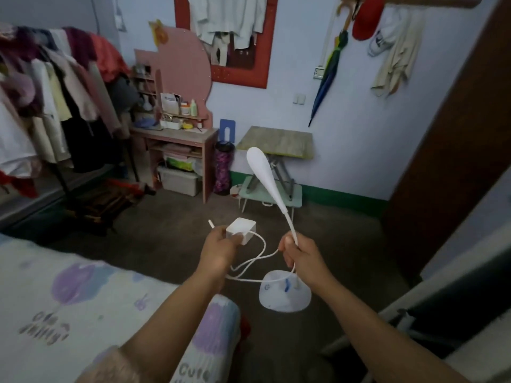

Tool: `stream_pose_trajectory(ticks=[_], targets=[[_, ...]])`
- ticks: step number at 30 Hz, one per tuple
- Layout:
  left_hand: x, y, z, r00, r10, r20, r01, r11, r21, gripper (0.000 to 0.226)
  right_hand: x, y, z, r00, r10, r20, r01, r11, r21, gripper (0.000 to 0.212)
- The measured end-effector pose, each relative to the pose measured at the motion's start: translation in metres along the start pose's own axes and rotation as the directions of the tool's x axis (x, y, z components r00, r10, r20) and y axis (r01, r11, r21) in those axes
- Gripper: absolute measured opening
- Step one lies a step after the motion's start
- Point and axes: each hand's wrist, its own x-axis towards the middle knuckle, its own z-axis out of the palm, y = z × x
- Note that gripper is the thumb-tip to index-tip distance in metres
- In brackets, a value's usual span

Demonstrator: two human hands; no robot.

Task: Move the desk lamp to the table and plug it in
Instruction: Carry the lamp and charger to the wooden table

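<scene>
Right hand [300, 255] gripping lamp [284, 291], left hand [221, 247] adapter [241, 230]

The bedsheet [83, 299] bears grey lettering – "Cute" near its hanging corner – the rest too blurred to read

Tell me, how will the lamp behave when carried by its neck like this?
The lamp hangs from the right hand by its thin, curved neck, so it probably bends and sways. The rounded base dangles below, likely the heaviest part. The cord loops loosely to the adapter in the left hand, so it looks floppy.
</scene>
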Motion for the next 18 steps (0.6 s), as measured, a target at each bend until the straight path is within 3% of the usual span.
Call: stream_pose_trajectory(ticks=[9,18], targets=[[0.224,0.059,0.102,0.997,0.035,0.071,-0.037,0.999,0.033,0.026,0.231,0.015,-0.067,0.996,-0.014,-0.083,0.013,1.0,-0.008,0.031],[0.467,0.117,0.229,0.995,0.093,0.028,-0.094,0.995,0.03,0.024,0.499,0.062,-0.148,0.987,-0.13,-0.094,0.133,0.991,0.026,0.029]])
